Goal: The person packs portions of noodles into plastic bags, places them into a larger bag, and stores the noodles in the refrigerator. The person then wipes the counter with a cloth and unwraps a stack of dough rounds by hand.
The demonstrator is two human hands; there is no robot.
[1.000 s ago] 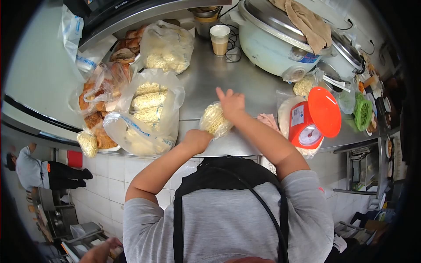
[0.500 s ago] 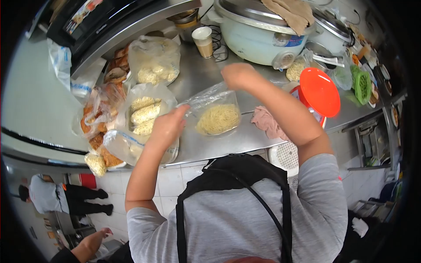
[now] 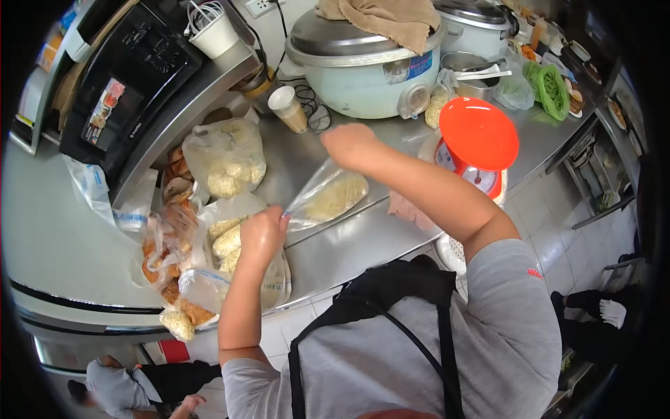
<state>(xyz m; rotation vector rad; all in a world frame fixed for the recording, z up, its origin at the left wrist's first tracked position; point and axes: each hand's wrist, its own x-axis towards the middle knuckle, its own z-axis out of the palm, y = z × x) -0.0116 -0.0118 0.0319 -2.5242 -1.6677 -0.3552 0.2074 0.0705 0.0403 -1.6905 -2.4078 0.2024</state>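
Observation:
A clear plastic bag of pale noodles [image 3: 335, 198] hangs stretched between my two hands, over the steel counter. My left hand [image 3: 262, 236] is closed on one side of its top edge. Higher up, my right hand [image 3: 350, 145] is closed on the other side, slightly blurred. To the left, an open bag [image 3: 269, 285] holds several wrapped noodle bundles, partly hidden by my left hand and forearm. Behind it lies another bag of noodles [image 3: 225, 157]. A pink cloth [image 3: 408, 211] rests on the counter under my right forearm.
An orange scale [image 3: 479, 143] stands at the right, near a large rice cooker [image 3: 363, 80]. A cup [image 3: 287, 109] is beside cables. Bagged browned food [image 3: 166, 255] lies left, a microwave [image 3: 131, 80] behind. Green beans [image 3: 546, 89] sit far right. A co-worker [image 3: 125, 387] is at lower left.
The noodle bag, lying on the counter a second ago, is now pulled taut and tilted between my raised hands. The view has turned, bringing more of the microwave into sight.

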